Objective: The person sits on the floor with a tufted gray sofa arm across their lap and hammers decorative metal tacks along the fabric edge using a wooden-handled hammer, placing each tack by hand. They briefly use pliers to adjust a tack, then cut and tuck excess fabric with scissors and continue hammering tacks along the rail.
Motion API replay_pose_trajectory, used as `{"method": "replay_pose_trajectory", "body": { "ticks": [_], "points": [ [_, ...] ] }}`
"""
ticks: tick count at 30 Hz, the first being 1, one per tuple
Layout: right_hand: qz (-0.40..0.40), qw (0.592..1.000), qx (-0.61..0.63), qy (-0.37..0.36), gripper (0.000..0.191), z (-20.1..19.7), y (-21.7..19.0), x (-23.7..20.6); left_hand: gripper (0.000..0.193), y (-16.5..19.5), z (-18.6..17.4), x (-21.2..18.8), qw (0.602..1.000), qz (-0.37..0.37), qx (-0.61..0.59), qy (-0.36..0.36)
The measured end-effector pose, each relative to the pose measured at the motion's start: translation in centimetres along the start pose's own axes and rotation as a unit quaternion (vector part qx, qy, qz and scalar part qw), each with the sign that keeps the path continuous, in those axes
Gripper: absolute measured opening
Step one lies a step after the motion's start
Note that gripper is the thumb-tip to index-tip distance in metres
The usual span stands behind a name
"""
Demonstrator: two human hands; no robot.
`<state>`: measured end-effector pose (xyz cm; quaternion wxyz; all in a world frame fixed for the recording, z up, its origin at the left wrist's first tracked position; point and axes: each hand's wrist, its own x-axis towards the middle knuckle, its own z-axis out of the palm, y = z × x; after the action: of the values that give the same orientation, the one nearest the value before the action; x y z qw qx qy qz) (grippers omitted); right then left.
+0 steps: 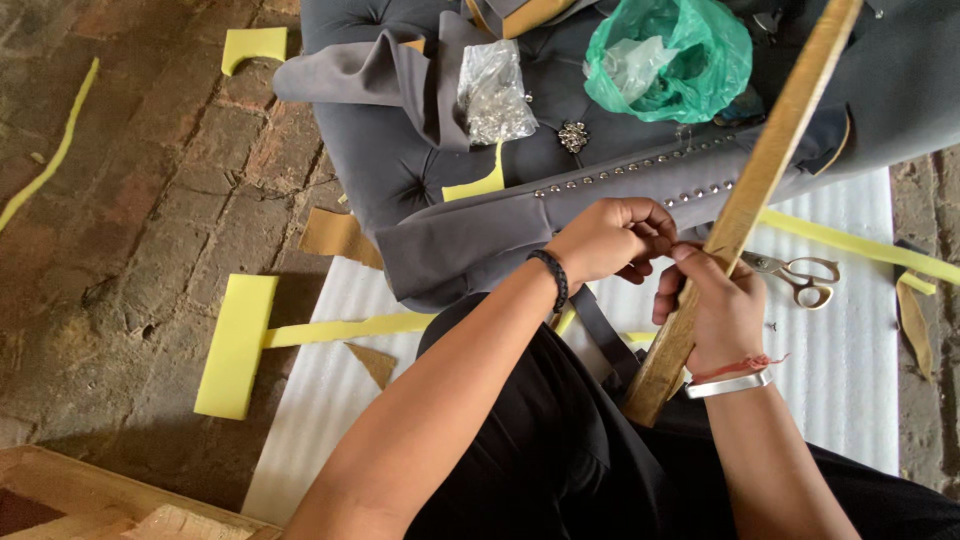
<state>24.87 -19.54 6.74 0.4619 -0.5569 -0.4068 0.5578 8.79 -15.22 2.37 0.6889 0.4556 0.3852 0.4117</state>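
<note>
Your right hand (718, 308) wraps the wooden strip (745, 200); left hand (610, 240) fingers (655, 232) pinched together beside it. Pinched item hidden.

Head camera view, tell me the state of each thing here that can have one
Left hand: fingers curled, pinching at the wooden strip.
Right hand: closed around the wooden strip.
Wooden strip: tilted, held off the floor.
Scissors: lying flat, blades hidden.
Green bag: open, crumpled.
Clear bag: lying on the grey cushion.
</note>
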Motion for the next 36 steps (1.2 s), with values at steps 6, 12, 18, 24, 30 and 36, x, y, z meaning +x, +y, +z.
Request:
{"method": "replay_pose_trajectory", "body": {
  "ticks": [6, 12, 18, 24, 30, 36],
  "points": [
    [0.024, 0.999, 0.015, 0.019, 0.015, 0.8, -0.2, 1.0, 0.012, 0.6, -0.1, -0.3, 0.989, 0.09, 0.097, 0.073],
    [0.027, 1.0, 0.007, 0.008, 0.016, 1.7, 0.1, 1.9, 0.013, 1.0, -0.5, -1.0, 0.933, 0.169, 0.27, 0.169],
    [0.037, 0.999, -0.003, 0.004, 0.019, 2.3, 0.7, 2.7, 0.018, 1.0, -1.2, -0.6, 0.921, 0.141, 0.313, 0.186],
    [0.045, 0.997, -0.058, 0.014, 0.014, 2.0, 0.8, 3.5, 0.018, 0.7, -3.3, -0.3, 0.87, 0.074, 0.404, 0.275],
    [0.066, 0.993, -0.097, -0.01, 0.015, 0.8, 0.8, 4.0, 0.015, 1.1, -4.5, 1.0, 0.846, -0.036, 0.455, 0.275],
    [0.077, 0.989, -0.122, -0.031, 0.015, -0.1, 0.9, 4.8, 0.013, 1.7, -6.6, 1.1, 0.874, -0.034, 0.444, 0.194]
  ]
}}
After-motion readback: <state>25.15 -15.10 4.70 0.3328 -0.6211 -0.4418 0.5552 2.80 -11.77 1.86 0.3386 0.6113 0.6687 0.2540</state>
